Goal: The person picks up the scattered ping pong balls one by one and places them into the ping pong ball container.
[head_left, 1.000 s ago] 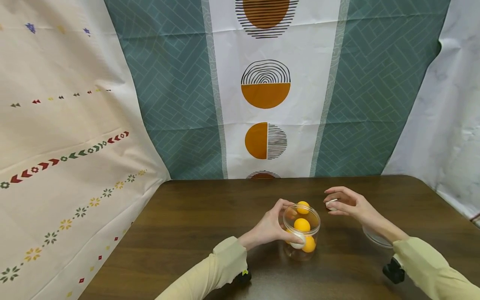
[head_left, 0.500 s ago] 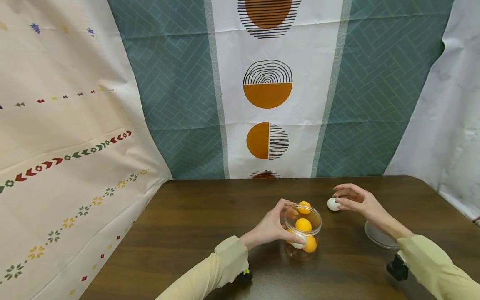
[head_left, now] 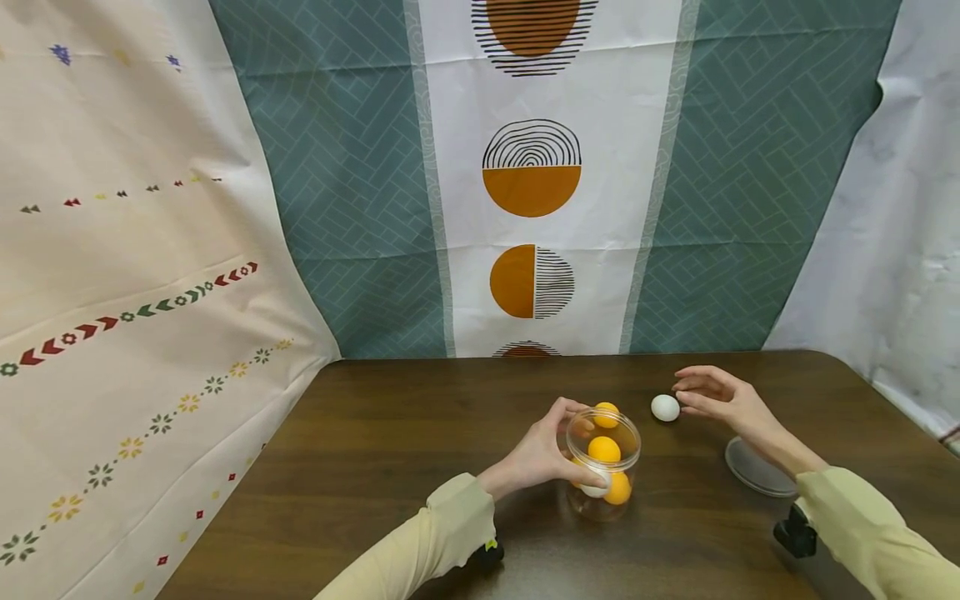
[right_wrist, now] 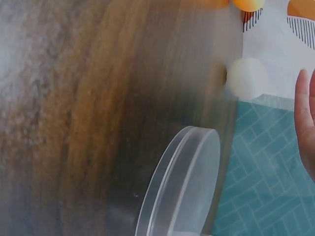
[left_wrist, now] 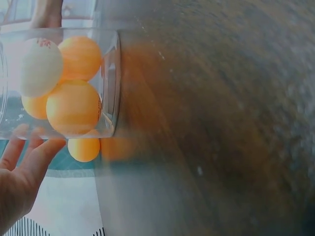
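My left hand (head_left: 542,450) grips a clear plastic jar (left_wrist: 110,83) that stands upright and uncapped on the table, thumb in front and fingers round its far side. Inside lie a white ping-pong ball (left_wrist: 42,67) and several orange ping-pong balls (left_wrist: 74,107). Just behind the jar, outside it, another orange ping-pong ball (head_left: 606,415) rests on the table. To the jar's right sits a loose white ping-pong ball (head_left: 665,408). My right hand (head_left: 723,398) hovers beside that ball on its right, fingers loosely bent and holding nothing.
The jar's round clear lid (right_wrist: 184,182) lies flat on the brown wooden table (head_left: 360,483), partly under my right forearm in the head view. Patterned cloths (head_left: 360,208) hang behind the table and along its sides.
My right hand has let go of the white ping-pong ball and drawn back to the right, leaving it on the table. The left hand and jar have stayed in place.
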Demonstrator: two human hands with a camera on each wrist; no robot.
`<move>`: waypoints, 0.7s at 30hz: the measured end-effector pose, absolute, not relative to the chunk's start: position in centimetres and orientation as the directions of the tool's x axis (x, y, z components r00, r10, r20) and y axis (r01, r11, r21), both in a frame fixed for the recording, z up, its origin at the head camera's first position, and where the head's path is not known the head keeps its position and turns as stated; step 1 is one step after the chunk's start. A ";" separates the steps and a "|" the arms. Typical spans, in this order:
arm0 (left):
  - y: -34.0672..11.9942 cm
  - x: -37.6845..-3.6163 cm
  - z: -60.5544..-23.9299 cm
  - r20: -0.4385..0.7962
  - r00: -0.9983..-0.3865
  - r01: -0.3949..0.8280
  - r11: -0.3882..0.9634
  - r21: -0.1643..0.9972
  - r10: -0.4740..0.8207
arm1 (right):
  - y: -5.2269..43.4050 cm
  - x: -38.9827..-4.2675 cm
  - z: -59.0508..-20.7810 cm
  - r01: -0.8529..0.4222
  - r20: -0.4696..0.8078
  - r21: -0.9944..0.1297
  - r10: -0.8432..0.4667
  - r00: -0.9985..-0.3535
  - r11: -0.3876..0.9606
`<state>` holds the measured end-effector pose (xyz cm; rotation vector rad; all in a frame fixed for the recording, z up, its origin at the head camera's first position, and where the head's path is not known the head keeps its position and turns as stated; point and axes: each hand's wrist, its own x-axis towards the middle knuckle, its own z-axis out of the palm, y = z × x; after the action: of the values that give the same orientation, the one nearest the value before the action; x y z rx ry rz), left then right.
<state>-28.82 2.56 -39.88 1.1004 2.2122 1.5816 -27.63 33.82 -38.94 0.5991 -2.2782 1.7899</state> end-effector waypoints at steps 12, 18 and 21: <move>2.6 -28.9 -40.0 0.246 -0.696 0.446 0.136 0.885 0.675 | 35.1 -28.9 -40.5 -0.436 0.401 -0.873 -0.188 -0.897 0.218; 2.6 -29.0 -40.1 0.249 -0.697 0.447 0.137 0.884 0.672 | 35.1 -29.0 -40.6 -0.417 0.377 -0.867 -0.188 -0.907 0.273; 2.6 -29.0 -40.3 0.253 -0.698 0.451 0.137 0.882 0.670 | 34.6 -28.5 -40.1 -0.417 0.378 -0.860 -0.183 -0.908 0.294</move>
<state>-29.01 2.59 -40.27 1.1071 2.2070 1.5926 -28.54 34.56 -40.06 0.5547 -2.3524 1.6627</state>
